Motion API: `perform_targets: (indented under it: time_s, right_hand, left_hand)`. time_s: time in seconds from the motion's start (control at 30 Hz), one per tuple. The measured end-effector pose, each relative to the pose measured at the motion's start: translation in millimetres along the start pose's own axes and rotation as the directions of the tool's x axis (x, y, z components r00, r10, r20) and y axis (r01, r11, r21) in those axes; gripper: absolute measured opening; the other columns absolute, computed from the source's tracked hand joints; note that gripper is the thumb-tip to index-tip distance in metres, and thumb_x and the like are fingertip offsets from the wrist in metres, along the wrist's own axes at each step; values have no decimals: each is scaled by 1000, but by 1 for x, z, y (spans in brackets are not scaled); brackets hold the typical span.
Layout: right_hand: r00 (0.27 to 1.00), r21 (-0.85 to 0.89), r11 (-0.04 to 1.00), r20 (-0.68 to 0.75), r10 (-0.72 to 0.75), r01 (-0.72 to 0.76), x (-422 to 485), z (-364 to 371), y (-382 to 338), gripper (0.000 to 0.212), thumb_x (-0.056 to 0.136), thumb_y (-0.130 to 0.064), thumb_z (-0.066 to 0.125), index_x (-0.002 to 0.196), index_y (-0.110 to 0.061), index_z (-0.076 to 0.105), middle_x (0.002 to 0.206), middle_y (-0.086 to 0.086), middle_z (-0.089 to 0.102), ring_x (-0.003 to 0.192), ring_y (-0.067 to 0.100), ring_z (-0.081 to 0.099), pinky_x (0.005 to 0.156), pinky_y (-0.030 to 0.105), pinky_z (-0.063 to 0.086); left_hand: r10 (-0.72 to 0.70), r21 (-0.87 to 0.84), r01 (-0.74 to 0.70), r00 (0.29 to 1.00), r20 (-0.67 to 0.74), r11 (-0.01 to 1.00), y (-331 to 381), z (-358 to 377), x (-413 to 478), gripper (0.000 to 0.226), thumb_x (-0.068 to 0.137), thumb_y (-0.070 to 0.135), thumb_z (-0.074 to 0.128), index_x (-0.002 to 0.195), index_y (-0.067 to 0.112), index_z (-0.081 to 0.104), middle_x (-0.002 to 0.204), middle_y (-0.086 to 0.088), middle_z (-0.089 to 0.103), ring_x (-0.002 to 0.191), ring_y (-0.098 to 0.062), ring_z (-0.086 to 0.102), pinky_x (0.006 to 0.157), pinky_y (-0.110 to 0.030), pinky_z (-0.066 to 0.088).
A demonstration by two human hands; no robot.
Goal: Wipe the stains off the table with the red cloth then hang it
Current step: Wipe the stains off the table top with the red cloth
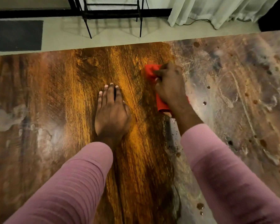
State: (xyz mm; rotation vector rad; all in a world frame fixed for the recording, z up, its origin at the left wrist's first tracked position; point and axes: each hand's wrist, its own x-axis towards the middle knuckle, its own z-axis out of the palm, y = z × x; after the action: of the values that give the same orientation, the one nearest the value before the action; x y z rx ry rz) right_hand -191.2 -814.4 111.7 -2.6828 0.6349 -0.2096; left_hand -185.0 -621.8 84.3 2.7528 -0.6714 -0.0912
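Right hand: I saw the right hand (pixel 170 84), just right of the frame's centre, curled round the crumpled red cloth (pixel 149 72) and pressing it onto the tabletop.
Red cloth: one bunch showed past the fingers toward the top of the frame, and another fold showed under the wrist.
Left hand: the left hand (pixel 111 113) lay flat at mid-frame, fingers straight and close together, holding nothing.
Table: the glossy wood-grain table (pixel 55 94) filled most of the frame.
Stains: whitish smears and brown drops (pixel 233 94) covered the right part, with a paler patch at the left edge.
Cloth position: the picture was blurred there, but the cloth seemed to sit at the smears' left border.
Background: a black metal rack (pixel 87 21) stood at top centre, a white curtain (pixel 217 10) at upper right and a dark floor mat (pixel 14 36) at upper left.
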Motion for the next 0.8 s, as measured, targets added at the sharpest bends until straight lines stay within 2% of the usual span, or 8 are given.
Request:
perform_targets:
  time_s: [0.1,0.17,0.27,0.37,0.47,0.6,0.7,0.8]
  right_hand:
    - [985,13,987,59,-164,163,-42,3,-5,39,91,-14,55,127,-25,60,132,3,48,114,25,42,94,33,39]
    - [977,19,979,55,-205,204,-67,0,5,37,88,-12,58,123,-22,64,131,4,51,112,28,43,92,38,43]
    - [999,14,999,-4,-48,48,-78,-10,32,36,88,-8,57,121,-18,66,130,4,53,114,29,43,95,37,41]
    - [987,29,991,-92,132,-130,-65,-13,40,35,88,-8,55,120,-18,66,125,3,55,115,29,43,95,34,40]
    - [982,37,987,-98,162,-159,-51,-6,25,36,88,-11,55,121,-20,66,123,3,54,113,29,44,92,32,40]
    - [999,27,999,-30,26,-25,-62,0,4,37,87,-13,57,121,-25,65,123,2,52,109,28,45,94,39,44]
    - [993,46,993,42,-108,106,-105,-2,-2,37,85,-9,60,119,-23,67,129,2,52,111,28,44,93,38,44]
    - [994,39,995,60,-93,91,-141,-10,14,36,85,-9,60,118,-22,68,130,0,52,113,27,44,91,37,46]
  left_hand:
    - [-4,1,4,1000,-3,1000,1,0,0,58,99,28,33,152,4,22,159,-16,18,149,-28,9,122,-39,5]
    - [-4,10,4,1000,-9,1000,1,1,0,58,99,28,32,151,4,23,159,-16,19,148,-28,11,122,-40,7]
    - [1,23,0,1000,-9,1000,0,2,1,58,99,28,31,151,4,24,159,-16,20,148,-29,12,122,-40,8]
    - [3,30,-3,1000,-8,1000,-1,3,0,58,99,28,31,151,3,23,159,-17,19,148,-29,11,122,-39,7]
    - [0,41,0,1000,-6,999,-1,4,0,59,99,28,30,152,4,22,159,-16,17,148,-29,10,122,-39,6]
    - [-2,43,2,1000,-9,999,0,3,1,60,97,29,29,151,3,23,159,-17,18,148,-29,11,122,-39,6]
    - [-5,33,6,1000,-8,999,0,3,2,60,97,28,30,151,2,24,159,-18,19,148,-30,11,122,-40,7]
    - [3,25,-3,1000,-8,1000,0,3,1,59,97,27,31,150,1,25,158,-18,20,148,-30,12,122,-41,8]
